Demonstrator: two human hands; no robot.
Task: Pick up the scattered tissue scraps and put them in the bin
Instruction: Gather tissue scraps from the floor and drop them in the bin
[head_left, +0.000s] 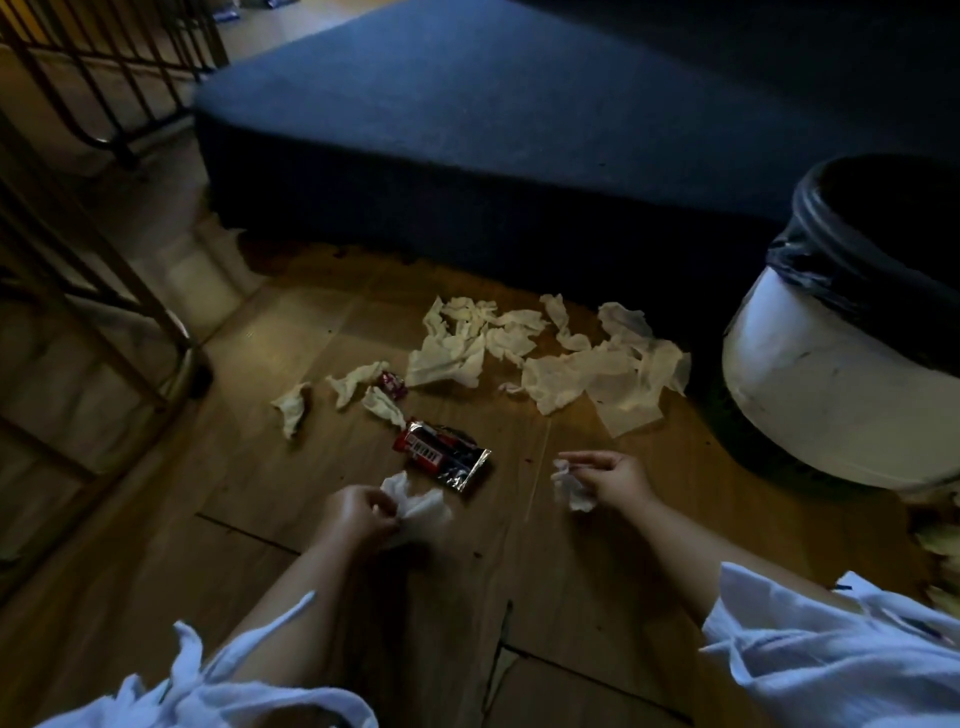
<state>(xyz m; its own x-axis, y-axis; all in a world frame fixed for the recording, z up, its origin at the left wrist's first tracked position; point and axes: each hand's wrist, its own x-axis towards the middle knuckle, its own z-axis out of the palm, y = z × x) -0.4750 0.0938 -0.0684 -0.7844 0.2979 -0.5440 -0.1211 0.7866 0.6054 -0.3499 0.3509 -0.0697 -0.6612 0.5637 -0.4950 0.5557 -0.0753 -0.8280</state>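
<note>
the left hand (358, 512) pinches one tissue scrap (418, 501) and the right hand (618, 480) pinches a second scrap (571, 488), both low over the wood floor (260, 467). more scraps lie in a heap (561, 374) near the one white bin (831, 374), with three small ones off to its left. the heap is too tangled to count. they look light, soft and easy to tear, so grab a bunched part. a big wrapper (444, 457) and a small wrapper (390, 385) lie there too

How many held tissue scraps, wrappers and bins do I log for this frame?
Held tissue scraps: 2, left scrap in left hand, right scrap in right hand
Wrappers: 2, large wrapper, small red wrapper
Bins: 1, white bin
Total: 5
Loose floor scraps overlap; not counted.
</note>
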